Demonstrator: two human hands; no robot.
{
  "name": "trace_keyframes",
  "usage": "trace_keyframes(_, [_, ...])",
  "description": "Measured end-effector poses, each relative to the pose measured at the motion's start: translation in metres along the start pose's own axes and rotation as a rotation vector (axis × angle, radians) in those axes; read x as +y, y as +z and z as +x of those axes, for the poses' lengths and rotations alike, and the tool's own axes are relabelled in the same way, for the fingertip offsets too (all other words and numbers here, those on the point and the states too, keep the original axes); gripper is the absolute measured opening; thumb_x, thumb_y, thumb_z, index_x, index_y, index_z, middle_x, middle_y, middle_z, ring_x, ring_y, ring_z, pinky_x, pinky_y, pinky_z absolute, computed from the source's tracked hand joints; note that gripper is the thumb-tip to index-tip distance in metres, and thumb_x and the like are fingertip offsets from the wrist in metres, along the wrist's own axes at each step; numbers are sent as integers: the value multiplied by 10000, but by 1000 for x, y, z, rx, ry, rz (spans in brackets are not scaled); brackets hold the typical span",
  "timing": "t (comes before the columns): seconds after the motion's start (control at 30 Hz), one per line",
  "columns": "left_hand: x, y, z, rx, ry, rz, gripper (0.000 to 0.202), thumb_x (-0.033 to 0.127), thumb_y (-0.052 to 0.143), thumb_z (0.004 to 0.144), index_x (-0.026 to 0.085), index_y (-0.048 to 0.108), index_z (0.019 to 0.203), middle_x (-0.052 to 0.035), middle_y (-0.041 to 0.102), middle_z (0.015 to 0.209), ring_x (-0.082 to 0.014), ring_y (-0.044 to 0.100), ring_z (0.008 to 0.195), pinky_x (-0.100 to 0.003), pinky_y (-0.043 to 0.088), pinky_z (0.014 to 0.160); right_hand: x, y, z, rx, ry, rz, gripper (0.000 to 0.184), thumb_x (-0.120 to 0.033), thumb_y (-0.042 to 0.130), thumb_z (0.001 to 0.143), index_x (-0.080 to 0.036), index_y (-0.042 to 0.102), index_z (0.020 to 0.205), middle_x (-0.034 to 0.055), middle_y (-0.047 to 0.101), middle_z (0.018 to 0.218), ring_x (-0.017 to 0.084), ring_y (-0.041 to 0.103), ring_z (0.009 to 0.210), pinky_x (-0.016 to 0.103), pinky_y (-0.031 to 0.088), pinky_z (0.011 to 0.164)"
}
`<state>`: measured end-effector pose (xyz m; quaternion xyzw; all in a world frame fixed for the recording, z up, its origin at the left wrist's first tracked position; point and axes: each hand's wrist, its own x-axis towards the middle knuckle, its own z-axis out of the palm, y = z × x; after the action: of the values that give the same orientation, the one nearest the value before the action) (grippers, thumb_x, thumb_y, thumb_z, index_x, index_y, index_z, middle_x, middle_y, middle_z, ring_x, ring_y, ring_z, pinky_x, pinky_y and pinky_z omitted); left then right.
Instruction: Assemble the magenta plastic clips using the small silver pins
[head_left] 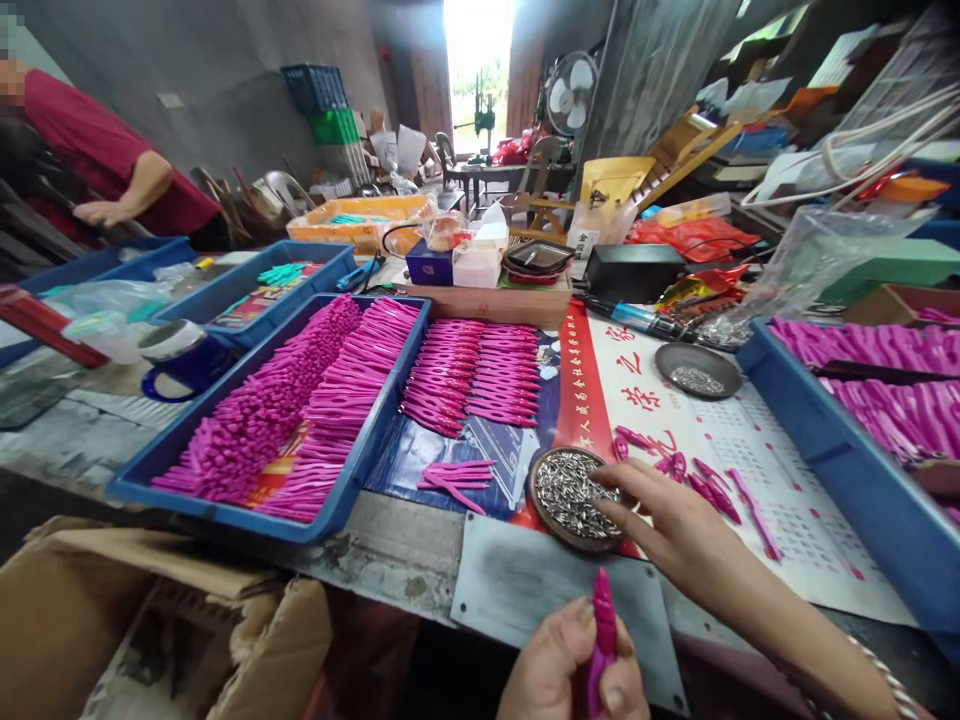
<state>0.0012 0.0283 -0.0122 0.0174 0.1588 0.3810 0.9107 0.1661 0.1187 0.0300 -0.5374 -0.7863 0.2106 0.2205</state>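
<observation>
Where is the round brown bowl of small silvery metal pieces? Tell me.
In the head view, the bowl sits right of and below centre, at the far edge of the flat grey plate, the right hand at its right side.

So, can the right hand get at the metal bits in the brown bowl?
Most likely yes: the right hand has its fingertips at the metal bits, and the bowl is uncovered. The left hand, holding a pink piece, is clear of the bowl.
</observation>
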Motion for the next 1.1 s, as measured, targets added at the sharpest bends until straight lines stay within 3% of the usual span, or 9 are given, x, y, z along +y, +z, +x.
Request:
trace_keyframes(0.1, [-3,-8,-1,3,17,14,330,468,774,729,160,686,805,50,500,520,-30,322,334,-204,175,364,7,10,16,-108,-67,-295,165,-162,496,898,-159,633,989,127,662,942,269,671,837,362,521,720])
trace_keyframes(0.27, [-4,-15,-2,26,75,32,390,515,785,705,141,687,753,47,459,460,-44,340,365,-214,242,424,12,27,26,-151,-95,-369,180,-110,468,891,-179,570,760,117,655,789,266,657,719,341,474,632])
trace_keyframes(0.6, [-2,-12,-5,63,27,5,352,493,794,701,159,710,772,35,527,495,-44,359,320,-219,172,362,25,22,20,-96,-81,-257,154,-192,411,968,-215,490,838,37,627,768,195,636,703,278,449,620])
trace_keyframes(0.73, [-6,-15,-2,80,3,-18,334,474,794,709,158,715,784,35,527,504,-40,361,328,-209,170,356,22,27,25,-83,-80,-267,54,-229,496,939,-193,537,938,77,653,880,228,646,763,303,446,646])
trace_keyframes(0.87, [-7,-17,0,70,-3,-24,329,470,791,713,159,717,789,34,528,508,-43,375,332,-201,186,359,20,32,30,-82,-89,-280,138,-166,467,911,-204,533,796,72,626,780,236,619,680,312,410,608])
trace_keyframes(1.1, [-10,-14,4,89,11,-46,317,455,795,706,154,725,774,46,489,488,-32,329,309,-184,174,337,17,17,24,-33,-65,-119,178,-200,402,939,-219,515,803,57,621,758,221,616,691,314,446,635])
